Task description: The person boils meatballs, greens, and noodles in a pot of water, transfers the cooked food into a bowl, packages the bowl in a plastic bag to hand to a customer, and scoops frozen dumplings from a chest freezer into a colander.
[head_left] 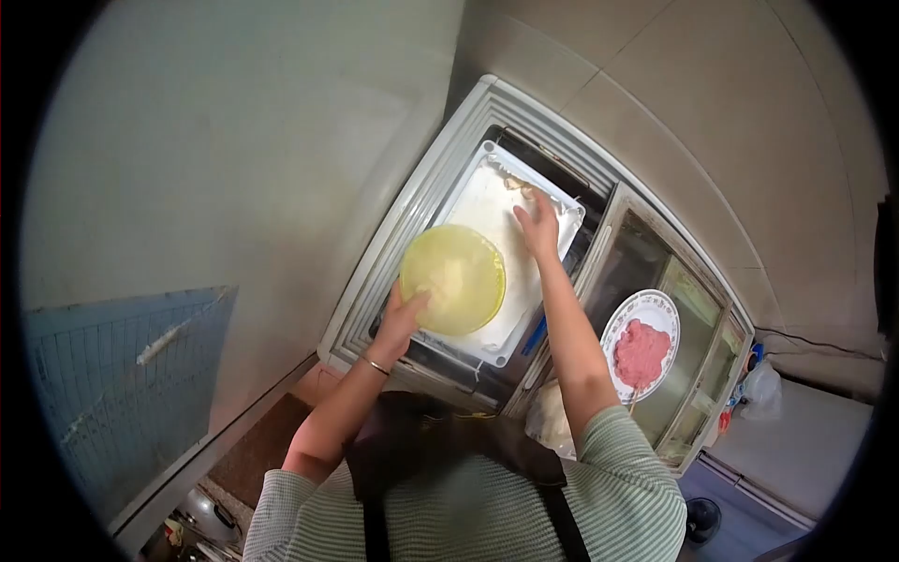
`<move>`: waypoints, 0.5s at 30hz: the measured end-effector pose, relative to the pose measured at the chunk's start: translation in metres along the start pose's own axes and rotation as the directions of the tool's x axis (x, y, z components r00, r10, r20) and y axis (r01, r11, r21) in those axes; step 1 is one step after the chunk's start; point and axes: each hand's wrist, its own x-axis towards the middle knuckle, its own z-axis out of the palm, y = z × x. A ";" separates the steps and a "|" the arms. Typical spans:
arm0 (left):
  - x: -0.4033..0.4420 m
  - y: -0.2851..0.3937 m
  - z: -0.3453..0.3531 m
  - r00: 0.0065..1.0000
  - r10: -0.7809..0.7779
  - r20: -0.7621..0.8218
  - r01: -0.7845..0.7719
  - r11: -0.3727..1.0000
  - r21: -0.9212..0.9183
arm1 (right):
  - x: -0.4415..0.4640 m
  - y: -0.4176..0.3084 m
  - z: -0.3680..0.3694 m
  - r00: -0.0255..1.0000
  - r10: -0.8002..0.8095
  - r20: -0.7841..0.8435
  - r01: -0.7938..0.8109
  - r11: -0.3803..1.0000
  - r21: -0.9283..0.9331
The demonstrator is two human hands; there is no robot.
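Observation:
My left hand (405, 317) grips the near left rim of a translucent yellow bowl (459, 272), thumb on the inner side. The bowl is over the left part of a white tray (510, 309), covering some of it. A pale patch shows in the bowl, but I cannot make out what it is. Over the tray's far right part is my right hand (537, 227), thumb and fingers apart, nothing visible between them. Just beyond its fingertips lie a few small brownish pieces (515, 184) at the tray's far end.
The tray sits in the opening of a chest freezer (398, 239). On its glass lid to the right, a patterned plate (613, 323) bears pink minced meat (644, 352). A plastic bag (551, 419) is beneath my right forearm. A tall pale door (281, 150) stands at left, a tiled wall (693, 122) behind.

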 end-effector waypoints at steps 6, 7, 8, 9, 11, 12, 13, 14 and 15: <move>-0.013 0.007 -0.007 0.993 0.120 -0.020 -0.119 0.991 0.053 | 0.021 -0.023 0.042 0.945 -0.328 -0.013 0.313 0.914 -0.258; -0.015 0.008 -0.007 0.993 0.116 -0.030 -0.114 0.992 0.055 | 0.023 -0.023 0.044 0.946 -0.324 -0.005 0.312 0.916 -0.251; -0.016 0.010 -0.006 0.994 0.105 -0.040 -0.104 0.994 0.033 | 0.025 -0.023 0.044 0.971 -0.238 0.000 0.233 0.950 -0.209; -0.017 0.010 -0.005 0.994 0.096 -0.047 -0.095 0.995 0.011 | 0.025 -0.019 0.044 0.988 -0.153 0.008 0.152 0.974 -0.169; -0.019 0.011 -0.004 0.994 0.103 -0.040 -0.102 0.995 0.011 | 0.022 -0.012 0.039 0.988 -0.148 -0.051 0.138 0.979 -0.149; -0.020 0.011 -0.004 0.993 0.110 -0.031 -0.110 0.994 0.010 | 0.018 -0.004 0.036 0.994 -0.077 -0.081 0.075 0.997 -0.028; -0.021 0.008 -0.006 0.993 0.115 -0.031 -0.115 0.993 0.005 | 0.015 0.008 0.034 0.995 -0.005 -0.099 0.015 0.995 0.096; -0.020 0.003 -0.009 0.990 0.133 -0.045 -0.132 0.991 0.034 | 0.010 0.029 0.042 0.969 0.246 0.005 -0.230 0.900 0.371; -0.021 0.001 -0.011 0.987 0.150 -0.059 -0.147 0.987 0.064 | 0.000 0.019 0.030 0.970 0.242 0.004 -0.226 0.900 0.372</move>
